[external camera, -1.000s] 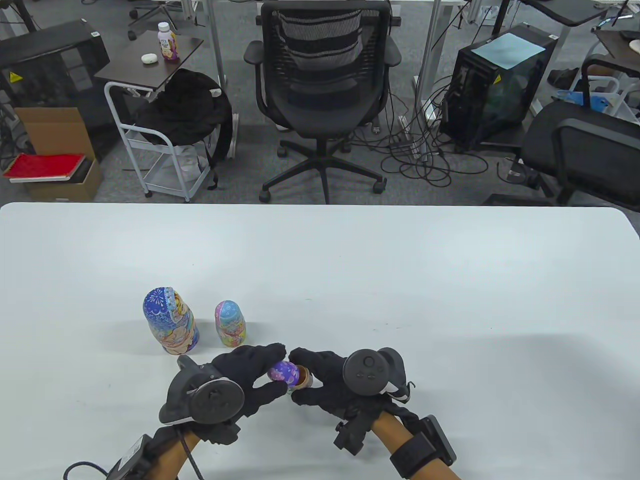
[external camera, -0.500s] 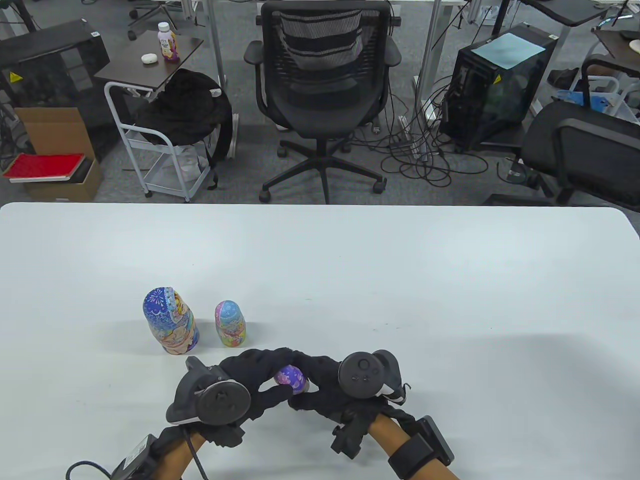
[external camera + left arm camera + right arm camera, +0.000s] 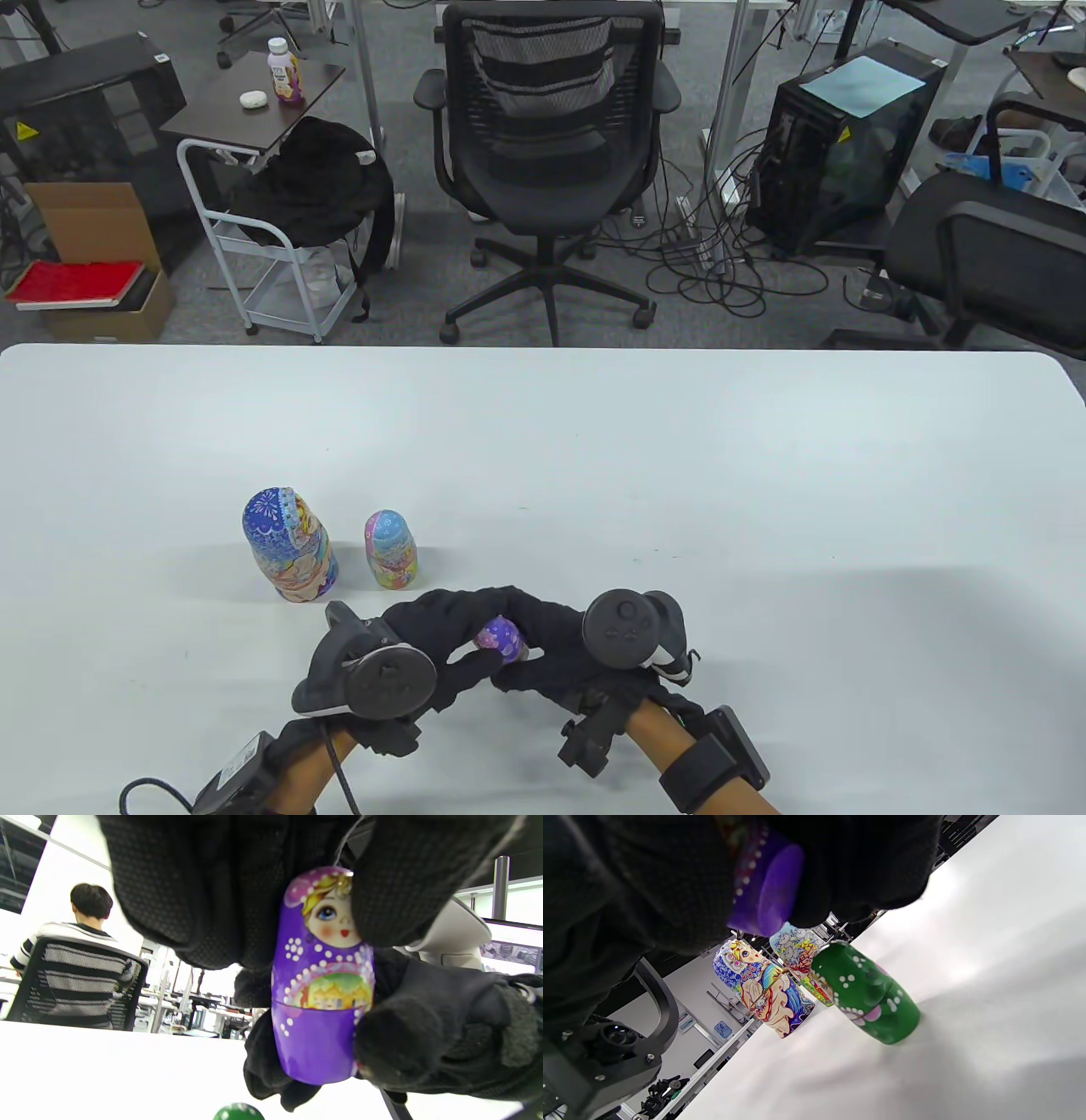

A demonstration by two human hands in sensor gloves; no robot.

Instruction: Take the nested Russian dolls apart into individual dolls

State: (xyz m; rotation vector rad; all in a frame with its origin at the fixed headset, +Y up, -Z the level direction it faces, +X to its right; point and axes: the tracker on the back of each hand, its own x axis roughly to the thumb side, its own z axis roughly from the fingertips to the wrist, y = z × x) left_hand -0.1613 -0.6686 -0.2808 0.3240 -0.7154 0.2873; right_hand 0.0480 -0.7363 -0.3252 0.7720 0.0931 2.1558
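Both hands hold a small purple doll (image 3: 501, 638) just above the table's near edge. My left hand (image 3: 475, 649) grips its head end and my right hand (image 3: 528, 654) grips its base end. In the left wrist view the purple doll (image 3: 322, 984) looks whole, its seam closed, with my fingers (image 3: 394, 878) over part of its face. A green doll (image 3: 867, 993) stands on the table under the hands; it is hidden in the table view. A large blue doll (image 3: 288, 543) and a medium pink-and-blue doll (image 3: 391, 550) stand to the left.
The white table (image 3: 679, 475) stretches wide to the right and back. An office chair (image 3: 543, 170) stands beyond the far edge.
A second ago the purple doll's two halves were apart, with a wooden rim showing. The hands have moved together and the halves now sit joined.
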